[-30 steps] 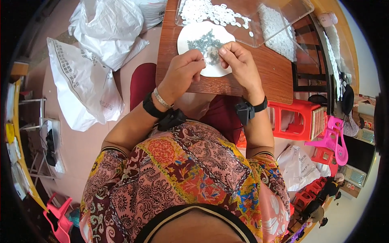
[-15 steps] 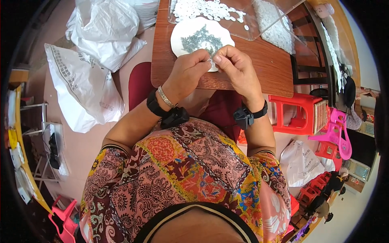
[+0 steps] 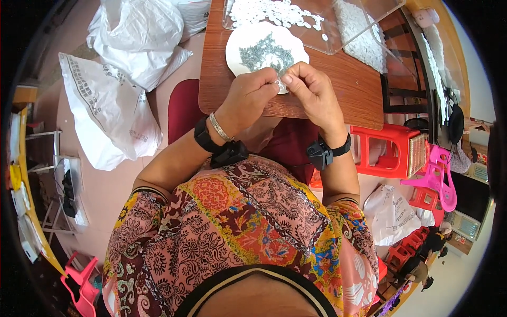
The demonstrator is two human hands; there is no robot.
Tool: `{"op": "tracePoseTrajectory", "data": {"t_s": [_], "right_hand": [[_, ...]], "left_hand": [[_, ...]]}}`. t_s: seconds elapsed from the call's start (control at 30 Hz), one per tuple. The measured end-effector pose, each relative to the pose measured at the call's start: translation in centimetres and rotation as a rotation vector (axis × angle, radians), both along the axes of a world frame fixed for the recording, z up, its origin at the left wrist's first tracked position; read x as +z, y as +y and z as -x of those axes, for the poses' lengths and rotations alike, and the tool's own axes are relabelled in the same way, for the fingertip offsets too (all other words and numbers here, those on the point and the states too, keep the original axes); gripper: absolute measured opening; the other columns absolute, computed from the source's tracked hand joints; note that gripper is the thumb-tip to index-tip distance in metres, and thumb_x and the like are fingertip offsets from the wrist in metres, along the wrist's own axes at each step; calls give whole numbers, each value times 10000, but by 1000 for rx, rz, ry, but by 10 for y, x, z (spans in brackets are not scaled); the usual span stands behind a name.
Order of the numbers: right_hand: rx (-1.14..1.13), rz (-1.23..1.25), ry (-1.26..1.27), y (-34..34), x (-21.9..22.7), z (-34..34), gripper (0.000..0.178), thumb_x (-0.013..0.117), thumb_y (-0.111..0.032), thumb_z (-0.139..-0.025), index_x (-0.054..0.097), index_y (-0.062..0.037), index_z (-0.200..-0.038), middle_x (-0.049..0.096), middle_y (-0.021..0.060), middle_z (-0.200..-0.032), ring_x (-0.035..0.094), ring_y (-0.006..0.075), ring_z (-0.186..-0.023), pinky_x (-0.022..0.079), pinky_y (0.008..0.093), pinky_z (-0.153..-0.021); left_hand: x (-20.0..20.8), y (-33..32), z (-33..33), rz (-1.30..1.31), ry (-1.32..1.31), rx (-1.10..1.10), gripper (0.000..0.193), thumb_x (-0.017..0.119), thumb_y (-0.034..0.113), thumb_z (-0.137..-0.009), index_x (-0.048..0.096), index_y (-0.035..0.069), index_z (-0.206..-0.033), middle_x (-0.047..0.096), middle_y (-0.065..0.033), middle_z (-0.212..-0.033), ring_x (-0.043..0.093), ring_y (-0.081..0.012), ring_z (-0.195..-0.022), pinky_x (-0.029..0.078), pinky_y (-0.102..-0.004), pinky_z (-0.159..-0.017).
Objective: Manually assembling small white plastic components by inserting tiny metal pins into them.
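Observation:
My left hand (image 3: 248, 99) and my right hand (image 3: 317, 98) meet over the near edge of a white plate (image 3: 301, 50). Thumb and forefinger of each are pinched, and a small white plastic piece (image 3: 280, 84) with a ring-like shape shows between the fingertips. The left fingers are closed on that piece; the right fingertips press at its other side, and whether they hold a second tiny part is hidden. On the plate lies a loose heap of small grey slender metal pieces (image 3: 264, 51), too small to name exactly.
Behind the plate, a clear tray (image 3: 330, 52) holds many white oval pieces (image 3: 264, 11). A bag of white pieces (image 3: 362, 37) lies right of it on the brown table (image 3: 348, 90). White sacks (image 3: 134, 42) stand left; a red stool (image 3: 377, 150) stands right.
Both hands remain pinched together over the plate, with only slight finger movement. The whole view has shifted a little; nothing has visibly been put down or picked up.

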State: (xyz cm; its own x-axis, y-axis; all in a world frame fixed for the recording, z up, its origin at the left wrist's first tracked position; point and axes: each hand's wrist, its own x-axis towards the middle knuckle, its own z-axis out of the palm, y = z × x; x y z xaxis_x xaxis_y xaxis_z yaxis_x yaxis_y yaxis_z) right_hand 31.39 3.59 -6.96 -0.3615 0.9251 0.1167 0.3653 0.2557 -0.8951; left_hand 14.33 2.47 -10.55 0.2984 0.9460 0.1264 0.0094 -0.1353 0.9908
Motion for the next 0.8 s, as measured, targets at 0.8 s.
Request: {"op": "tracePoseTrajectory", "data": {"t_s": [0.8], "right_hand": [[-3,106,188,4,-6,-1,183,549,-159,-925,621,7,-951,595,-7,-792,507,62,-727,422,208,-679]], "left_hand": [[-7,3,6,0,49,34,168,490,157,-851,490,-2,-796,482,-170,-637,499,-256,-582,403,-363,-565]]}}
